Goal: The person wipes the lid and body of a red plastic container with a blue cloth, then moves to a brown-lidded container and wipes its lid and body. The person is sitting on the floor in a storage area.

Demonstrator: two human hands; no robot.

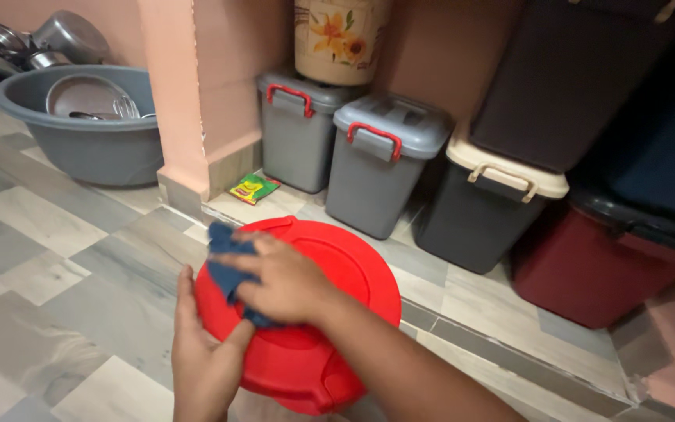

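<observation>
A round red plastic lid [337, 273] is held tilted above the tiled floor at the lower middle of the head view. My left hand [201, 359] grips its near left rim from below. My right hand [287, 281] lies flat on the lid's top and presses a dark blue cloth [224, 266] against it. The cloth sticks out past my fingers toward the lid's upper left edge. My right forearm crosses the lid from the lower right and hides part of it.
Two grey bins with red handles [380, 168] stand against the wall, a flowered container [337, 39] on one. Dark, maroon and brown storage boxes [486, 211] line the right. A grey tub of steel dishes [80, 117] sits at the left behind a pink pillar [205, 94]. A small packet [254, 188] lies on the floor.
</observation>
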